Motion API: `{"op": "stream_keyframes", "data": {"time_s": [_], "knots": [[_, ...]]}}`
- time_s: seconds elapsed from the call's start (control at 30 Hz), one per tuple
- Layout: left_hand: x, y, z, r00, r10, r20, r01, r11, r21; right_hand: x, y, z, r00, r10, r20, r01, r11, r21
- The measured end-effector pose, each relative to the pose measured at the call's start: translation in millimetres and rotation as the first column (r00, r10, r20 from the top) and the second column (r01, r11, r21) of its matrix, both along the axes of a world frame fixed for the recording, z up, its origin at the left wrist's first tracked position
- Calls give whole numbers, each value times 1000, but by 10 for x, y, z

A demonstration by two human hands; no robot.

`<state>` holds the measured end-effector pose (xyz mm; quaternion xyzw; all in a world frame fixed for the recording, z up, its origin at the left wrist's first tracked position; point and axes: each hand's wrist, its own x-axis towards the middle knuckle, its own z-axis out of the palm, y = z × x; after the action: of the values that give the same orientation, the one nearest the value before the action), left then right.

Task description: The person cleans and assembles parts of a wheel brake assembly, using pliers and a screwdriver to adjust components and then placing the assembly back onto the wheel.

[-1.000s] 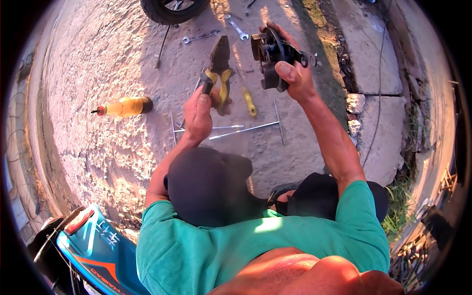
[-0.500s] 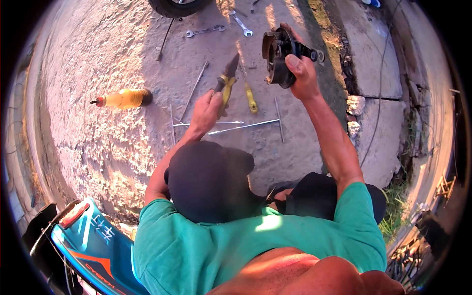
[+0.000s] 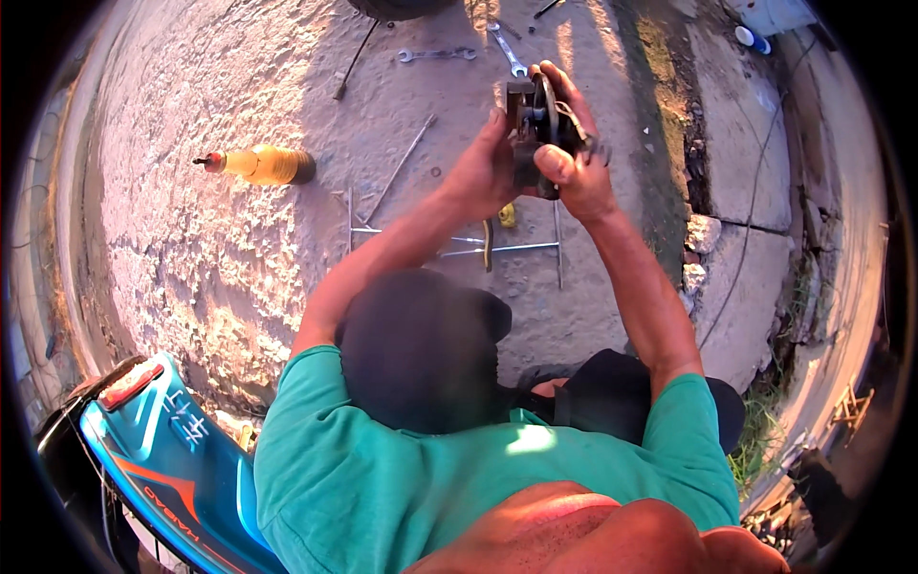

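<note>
"What's the sfc?"
"Concrete ground (image 3: 191,258), v. rough on L, smoother mid."
"Far side?"
"Tyre (image 3: 404,7), mostly cut off; dark rod (image 3: 358,59) near it, to L; then 2 wrenches: L wrench (image 3: 437,55) & R wrench (image 3: 505,50)."
"Nearer?"
"Amber btl (image 3: 263,165) w/ red top, on L. Thin metal rod (image 3: 400,170) mid. 2 T-bars, shafts pointing inward: L T-bar (image 3: 351,229), R T-bar (image 3: 526,247). Yellow handle (image 3: 508,216) just far of R one, partly hidden."
</note>
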<state>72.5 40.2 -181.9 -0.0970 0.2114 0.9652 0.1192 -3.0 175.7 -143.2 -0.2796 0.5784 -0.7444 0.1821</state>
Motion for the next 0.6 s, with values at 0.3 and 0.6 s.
{"op": "stream_keyframes", "data": {"time_s": [0.3,0.6], "knots": [[34,-210,-208,992,75,-99,-63,991,119,-90,249,-20,933,356,-59,-340,921,191],[-15,-287,-216,834,508,-213,-515,580,-631,-8,54,54,769,12,639,-38,999,28]]}}
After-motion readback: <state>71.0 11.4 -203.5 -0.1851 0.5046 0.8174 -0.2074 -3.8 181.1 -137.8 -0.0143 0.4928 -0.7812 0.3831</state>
